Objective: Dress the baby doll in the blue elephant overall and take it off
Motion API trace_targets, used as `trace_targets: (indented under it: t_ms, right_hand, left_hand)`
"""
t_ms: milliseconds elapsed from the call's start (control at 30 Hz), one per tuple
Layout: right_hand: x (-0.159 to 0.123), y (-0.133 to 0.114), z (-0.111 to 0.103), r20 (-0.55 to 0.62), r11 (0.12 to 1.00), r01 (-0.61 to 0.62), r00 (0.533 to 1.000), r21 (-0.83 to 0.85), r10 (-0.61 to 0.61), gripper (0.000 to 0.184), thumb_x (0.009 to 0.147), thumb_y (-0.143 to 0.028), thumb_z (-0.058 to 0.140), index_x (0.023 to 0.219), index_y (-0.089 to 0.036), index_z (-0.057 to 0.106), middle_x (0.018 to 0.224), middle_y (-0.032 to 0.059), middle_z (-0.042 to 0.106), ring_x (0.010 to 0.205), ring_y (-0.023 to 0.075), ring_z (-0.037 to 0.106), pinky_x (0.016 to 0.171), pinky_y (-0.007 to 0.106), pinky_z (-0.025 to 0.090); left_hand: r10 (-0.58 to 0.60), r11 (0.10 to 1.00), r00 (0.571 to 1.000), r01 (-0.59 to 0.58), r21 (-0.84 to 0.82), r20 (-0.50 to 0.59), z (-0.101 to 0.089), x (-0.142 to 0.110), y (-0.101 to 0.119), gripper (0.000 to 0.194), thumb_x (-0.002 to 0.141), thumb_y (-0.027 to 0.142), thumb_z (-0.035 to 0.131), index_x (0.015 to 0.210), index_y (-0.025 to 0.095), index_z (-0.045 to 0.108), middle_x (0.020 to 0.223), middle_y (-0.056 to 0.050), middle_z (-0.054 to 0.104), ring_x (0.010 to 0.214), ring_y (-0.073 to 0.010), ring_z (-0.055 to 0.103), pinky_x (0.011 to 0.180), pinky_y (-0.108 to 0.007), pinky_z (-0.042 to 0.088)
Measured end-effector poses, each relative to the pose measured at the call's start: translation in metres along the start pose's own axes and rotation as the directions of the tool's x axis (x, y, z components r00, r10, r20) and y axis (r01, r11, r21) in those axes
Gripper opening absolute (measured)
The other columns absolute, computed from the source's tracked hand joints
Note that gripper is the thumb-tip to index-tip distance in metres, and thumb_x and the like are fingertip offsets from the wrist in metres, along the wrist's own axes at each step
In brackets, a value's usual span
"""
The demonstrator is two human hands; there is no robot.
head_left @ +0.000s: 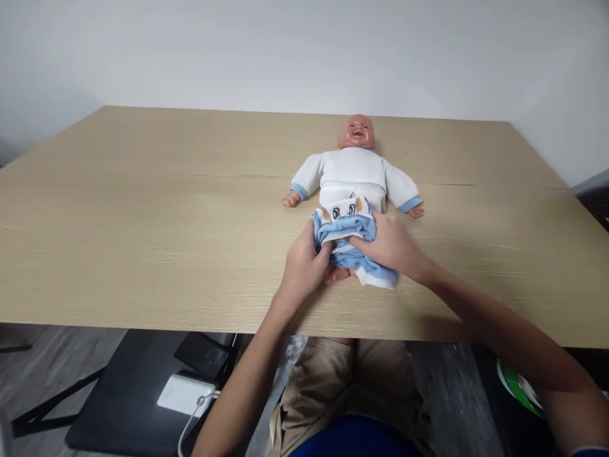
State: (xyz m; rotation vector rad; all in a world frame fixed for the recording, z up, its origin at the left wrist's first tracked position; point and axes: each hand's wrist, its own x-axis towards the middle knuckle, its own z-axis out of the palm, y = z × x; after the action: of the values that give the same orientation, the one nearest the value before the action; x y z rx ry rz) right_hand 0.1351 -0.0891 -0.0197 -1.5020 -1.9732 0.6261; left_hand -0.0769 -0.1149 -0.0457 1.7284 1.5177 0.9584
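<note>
A baby doll (353, 168) lies on its back on the table, head towards the wall, in a white top with blue cuffs. Bunched over its lower body is a small blue-and-white terry cloth garment (351, 226) with cartoon eyes on it. My left hand (304, 260) grips the garment's left edge, thumb tucked inside the folds. On the other side, my right hand (391, 244) pinches the right edge between thumb and fingers. One doll foot (337, 274) shows below the cloth; the legs are mostly hidden.
The wooden table (157, 222) has its front edge just before my lap. A black folding chair (118, 393) at lower left bears a white power bank (185, 395) with a cable and a dark flat object (202, 354). A green round object (518, 388) is at lower right.
</note>
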Motion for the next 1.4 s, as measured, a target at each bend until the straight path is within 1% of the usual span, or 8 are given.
trace_targets:
  t_ms: [133,300,500,700,933,1067,1233,1400]
  right_hand:
    - [-0.001,-0.017,-0.015,-0.003,1.0,-0.001,1.0,0.029,0.001,0.021,0.086,-0.035,0.078,0.101,-0.022,0.072,0.095,0.0069,0.085,0.088,0.0302,0.079,0.076,0.038,0.057]
    - [-0.03,-0.045,-0.032,0.101,0.997,0.044,0.994,0.058,-0.05,0.021,0.085,-0.038,0.082,0.083,-0.024,0.067,0.08,0.0032,0.079,0.073,0.0244,0.072,0.066,0.034,0.049]
    - [-0.04,-0.044,-0.017,0.234,0.994,0.059,0.972,-0.096,-0.035,0.02,0.091,-0.036,0.078,0.103,-0.023,0.071,0.107,0.008,0.082,0.098,0.0311,0.078,0.079,0.038,0.053]
    - [-0.037,-0.034,0.0,0.311,0.962,0.051,0.95,-0.27,0.037,0.039,0.097,-0.039,0.076,0.127,-0.017,0.065,0.132,0.0192,0.077,0.117,0.0413,0.077,0.089,0.046,0.059]
    - [-0.038,-0.033,-0.002,0.313,0.995,0.056,0.95,-0.088,-0.025,0.046,0.096,-0.031,0.08,0.137,-0.016,0.066,0.136,0.0174,0.078,0.126,0.039,0.076,0.099,0.045,0.058]
    - [-0.034,-0.023,-0.002,0.183,0.989,0.099,0.976,0.112,-0.118,0.042,0.089,-0.032,0.086,0.127,-0.021,0.072,0.122,0.0097,0.083,0.111,0.0313,0.079,0.091,0.038,0.057]
    - [-0.019,-0.003,0.003,0.109,0.979,0.162,0.978,0.126,-0.176,0.021,0.078,-0.025,0.086,0.091,-0.021,0.069,0.09,0.0031,0.079,0.081,0.023,0.071,0.072,0.032,0.048]
    - [0.002,0.016,-0.003,0.192,0.944,0.251,0.937,0.212,-0.292,0.019,0.082,-0.031,0.083,0.086,-0.02,0.068,0.079,0.0001,0.073,0.072,0.0193,0.063,0.068,0.031,0.045]
  left_hand:
    - [-0.02,1.0,0.998,0.02,-0.007,0.059,-0.013,-0.005,0.012,0.03,0.103,0.035,0.059,0.127,0.02,0.067,0.112,-0.01,0.08,0.1,-0.0312,0.074,0.089,-0.042,0.054]
    - [-0.043,0.977,0.99,0.07,-0.203,0.135,-0.035,-0.039,0.031,0.039,0.103,0.037,0.065,0.139,0.022,0.068,0.133,-0.008,0.08,0.118,-0.0293,0.074,0.101,-0.039,0.057]
    - [-0.129,0.987,0.967,0.146,-0.065,0.22,-0.034,-0.061,0.015,0.041,0.104,0.039,0.062,0.141,0.023,0.065,0.138,-0.012,0.079,0.125,-0.0362,0.075,0.103,-0.046,0.056]
    - [-0.164,0.975,0.961,0.124,0.183,0.222,-0.02,-0.057,-0.006,0.015,0.102,0.038,0.059,0.108,0.024,0.058,0.106,-0.014,0.081,0.1,-0.0389,0.077,0.089,-0.047,0.054]
    - [-0.049,0.978,0.985,0.081,-0.194,0.166,-0.008,-0.057,-0.019,0.038,0.101,0.029,0.062,0.138,0.021,0.054,0.133,-0.011,0.073,0.125,-0.0295,0.069,0.109,-0.043,0.052]
    - [0.018,0.963,1.0,-0.014,-0.268,0.011,-0.003,-0.051,-0.027,0.04,0.103,0.026,0.064,0.14,0.023,0.05,0.131,-0.009,0.071,0.12,-0.0249,0.069,0.108,-0.039,0.053]
    - [0.128,0.98,0.99,-0.134,-0.149,-0.052,-0.01,-0.03,-0.03,0.016,0.109,0.032,0.058,0.12,0.022,0.062,0.12,-0.009,0.071,0.111,-0.0254,0.066,0.102,-0.041,0.053]
    - [0.22,0.943,0.972,-0.191,-0.273,0.081,-0.026,0.003,-0.032,0.023,0.109,0.042,0.063,0.116,0.022,0.07,0.121,-0.011,0.075,0.117,-0.0284,0.067,0.109,-0.044,0.054]
